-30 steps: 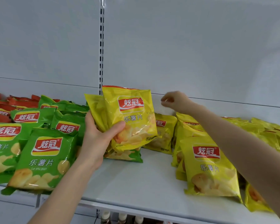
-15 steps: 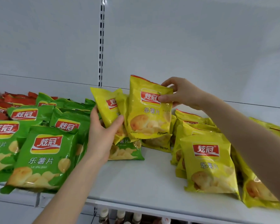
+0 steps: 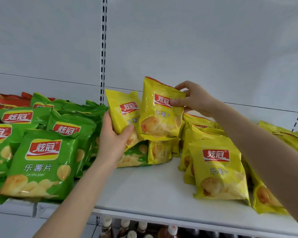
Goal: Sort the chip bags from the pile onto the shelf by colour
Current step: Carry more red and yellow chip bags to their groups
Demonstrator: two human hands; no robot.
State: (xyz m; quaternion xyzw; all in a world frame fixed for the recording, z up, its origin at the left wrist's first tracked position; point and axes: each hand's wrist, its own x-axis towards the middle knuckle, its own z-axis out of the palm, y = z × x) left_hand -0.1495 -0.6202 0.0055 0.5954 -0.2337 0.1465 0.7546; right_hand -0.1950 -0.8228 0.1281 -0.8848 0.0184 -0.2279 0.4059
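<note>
Head camera: the left hand [image 3: 113, 143] grips a yellow foil chip bag [image 3: 122, 110] near its lower edge, while the right hand [image 3: 194, 98] pinches a second yellow chip bag [image 3: 160, 115] at its top corner. Both bags are upright above the white metal shelf [image 3: 144, 189], between green chip bags [image 3: 41, 162] and the yellow stack [image 3: 218, 169].

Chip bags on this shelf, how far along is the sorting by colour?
Mostly done: red bags sit far left, green bags next, yellow bags on the right. In hand: the left hand grips a yellow bag, and the right hand pinches a second yellow bag. Left: those two, plus a stray green bag in the middle against a loose yellow bag.
</note>
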